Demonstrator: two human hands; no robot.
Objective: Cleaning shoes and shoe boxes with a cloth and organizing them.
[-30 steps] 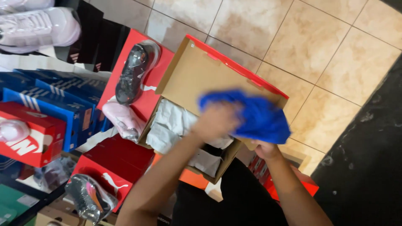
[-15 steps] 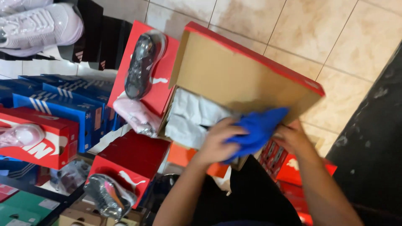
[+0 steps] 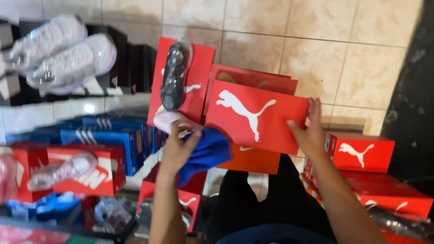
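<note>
My left hand [image 3: 175, 151] grips a crumpled blue cloth [image 3: 205, 151] just left of a red shoebox. My right hand [image 3: 309, 131] holds the right end of that red shoebox [image 3: 255, 115], which has its lid shut and a white animal logo on top. The box hangs in front of me above my dark trousers. An orange box [image 3: 253, 159] shows just under it. Behind the box stands another red box [image 3: 199, 68] with a dark wrapped shoe [image 3: 174, 77] lying on it.
Stacks of blue boxes [image 3: 106, 135] and red boxes [image 3: 68, 169] with wrapped shoes fill the left. Two pale shoes [image 3: 58, 54] rest on black boxes at top left. More red boxes [image 3: 361, 153] pile up at my right. Beige floor tiles [image 3: 316, 36] lie beyond.
The open box with paper inside is now shut and turned lid-up. My left hand drew the blue cloth away to the left; my right hand moved to the box's right end.
</note>
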